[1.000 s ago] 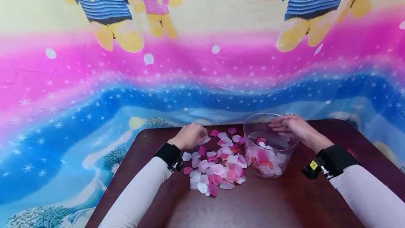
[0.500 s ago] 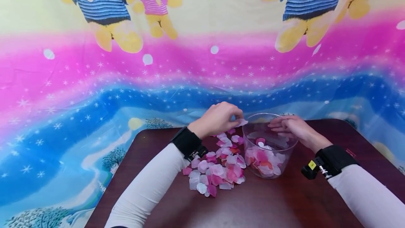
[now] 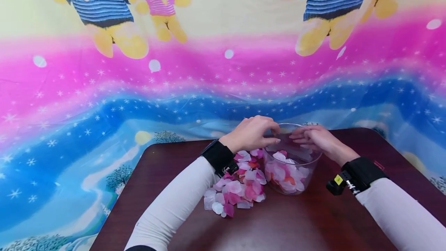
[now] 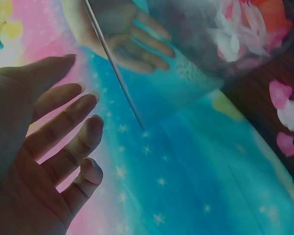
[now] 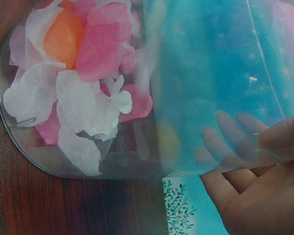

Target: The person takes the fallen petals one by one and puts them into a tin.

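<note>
Both hands now at bowl (image 3: 292, 173): left hand (image 3: 252, 133) has come over its rim, fingers spread, petal gone; right hand (image 3: 313, 138) w/ fingers resting straight on far rim; petal pile (image 3: 237, 189) left of bowl.

Dark wooden table (image 3: 167, 166), colourful teddy-bear cloth backdrop (image 3: 104, 88)

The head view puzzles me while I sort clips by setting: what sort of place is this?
Probably a staged indoor tabletop set, not a lived-in room: a cartoon-bear sheet hangs as a backdrop behind a dark wooden table, which bears only loose petals and a clear bowl.
</note>
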Demonstrator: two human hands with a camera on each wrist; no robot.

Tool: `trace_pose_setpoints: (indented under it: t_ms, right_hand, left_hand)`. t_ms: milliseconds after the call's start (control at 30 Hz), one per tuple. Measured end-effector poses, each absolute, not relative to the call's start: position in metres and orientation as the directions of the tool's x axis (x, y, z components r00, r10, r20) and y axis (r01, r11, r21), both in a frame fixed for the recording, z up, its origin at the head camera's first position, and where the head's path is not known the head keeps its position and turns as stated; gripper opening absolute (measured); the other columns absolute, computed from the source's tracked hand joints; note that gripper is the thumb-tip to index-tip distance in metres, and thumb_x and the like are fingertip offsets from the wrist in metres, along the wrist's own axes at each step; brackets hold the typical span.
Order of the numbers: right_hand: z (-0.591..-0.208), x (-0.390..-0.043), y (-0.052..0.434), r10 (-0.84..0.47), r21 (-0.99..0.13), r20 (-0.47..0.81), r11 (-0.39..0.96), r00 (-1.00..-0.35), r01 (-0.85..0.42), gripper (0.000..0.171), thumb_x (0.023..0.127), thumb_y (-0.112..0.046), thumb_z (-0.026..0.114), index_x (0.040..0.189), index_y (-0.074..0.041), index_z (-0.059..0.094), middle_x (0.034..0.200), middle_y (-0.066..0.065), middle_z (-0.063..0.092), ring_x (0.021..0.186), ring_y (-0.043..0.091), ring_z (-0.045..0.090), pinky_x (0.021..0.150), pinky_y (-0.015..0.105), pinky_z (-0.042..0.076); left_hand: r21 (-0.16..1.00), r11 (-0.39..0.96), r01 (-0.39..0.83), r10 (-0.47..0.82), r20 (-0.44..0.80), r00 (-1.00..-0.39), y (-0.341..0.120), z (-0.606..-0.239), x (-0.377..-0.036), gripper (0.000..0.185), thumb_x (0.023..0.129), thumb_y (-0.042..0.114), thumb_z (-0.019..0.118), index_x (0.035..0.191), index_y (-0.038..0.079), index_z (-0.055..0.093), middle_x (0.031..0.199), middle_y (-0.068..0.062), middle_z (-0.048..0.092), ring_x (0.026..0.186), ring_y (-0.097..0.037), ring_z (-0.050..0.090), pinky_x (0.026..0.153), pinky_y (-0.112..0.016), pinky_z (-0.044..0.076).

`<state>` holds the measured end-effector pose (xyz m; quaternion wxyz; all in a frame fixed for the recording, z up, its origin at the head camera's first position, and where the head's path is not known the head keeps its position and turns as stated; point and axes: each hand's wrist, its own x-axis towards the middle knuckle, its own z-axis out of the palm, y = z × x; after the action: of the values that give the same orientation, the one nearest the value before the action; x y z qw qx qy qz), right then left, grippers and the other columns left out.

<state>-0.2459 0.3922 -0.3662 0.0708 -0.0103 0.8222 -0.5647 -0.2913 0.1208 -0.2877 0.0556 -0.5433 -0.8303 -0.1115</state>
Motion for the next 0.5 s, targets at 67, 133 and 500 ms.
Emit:
trace_pose_setpoints:
  t_ms: [67,133,500]
  right_hand:
    - [-0.365,-0.247,0.392,-0.094,-0.931,-0.1,0.359,-0.991,0.06,0.054,0.1,-0.003,0.026,0.15,0.006,0.043,0.148,0.028,0.051,0.135,0.044,0.051,0.109,0.055,0.043]
    - [-0.364,-0.247,0.392,-0.094,-0.934,-0.092,0.352,-0.991,0.054,0.054,0.099,-0.002,0.026,0.15,0.006,0.044,0.147,0.028,0.051,0.135,0.044,0.052,0.109,0.055,0.043]
    - [-0.365,-0.246,0.392,-0.106,-0.931,-0.081,0.363,-0.991,0.037,0.053,0.099,-0.001,0.028,0.147,0.006,0.047,0.145,0.027,0.055,0.133,0.043,0.054,0.105,0.048,0.048]
  left_hand:
    - [0.132,0.402,0.906,0.878,0.226,-0.422,0.115,-0.287,-0.299,0.03,0.102,0.04,0.064,0.125,0.022,0.071,0.119,0.007,0.067,0.101,-0.01,0.062,0.074,-0.021,0.048]
    - [0.135,0.43,0.893,0.86,0.239,-0.45,0.107,-0.288,-0.309,0.028,0.103,0.04,0.061,0.123,0.022,0.072,0.118,0.007,0.067,0.102,-0.01,0.062,0.078,-0.023,0.049]
    - [0.11,0.66,0.743,0.751,-0.101,-0.652,0.094,-0.35,-0.364,0.054,0.1,0.045,0.065,0.145,0.016,0.057,0.152,-0.008,0.05,0.138,-0.026,0.049,0.11,-0.041,0.043]
